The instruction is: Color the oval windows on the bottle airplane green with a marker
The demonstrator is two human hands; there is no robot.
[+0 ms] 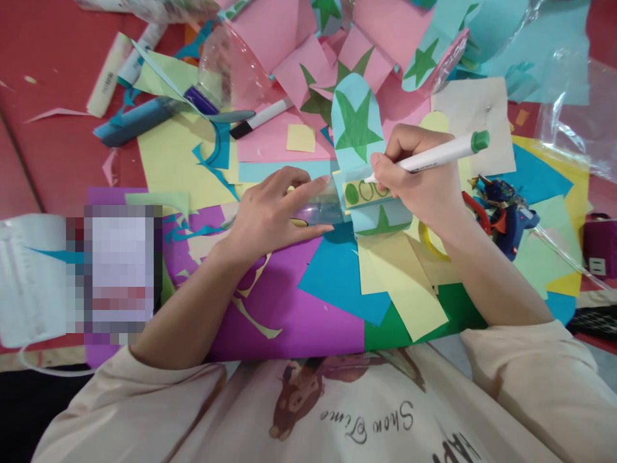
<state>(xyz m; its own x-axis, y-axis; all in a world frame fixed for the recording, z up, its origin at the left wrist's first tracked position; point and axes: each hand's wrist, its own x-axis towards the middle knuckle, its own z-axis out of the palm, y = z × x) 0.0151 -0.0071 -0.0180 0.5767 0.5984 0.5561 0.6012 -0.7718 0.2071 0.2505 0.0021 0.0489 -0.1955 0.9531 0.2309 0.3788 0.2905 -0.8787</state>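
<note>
My right hand is closed around a white marker with a green cap, its tip on a pale yellow strip that carries green circles. The strip lies across a light blue paper piece with a green star. My left hand lies flat, fingers stretched out, pressing on a clear plastic bottle beside the strip.
Coloured paper sheets cover the red table: purple, blue, yellow, pink. A blue glue gun sits right of my right hand. Markers and glue sticks lie at the far left. A white mask lies left.
</note>
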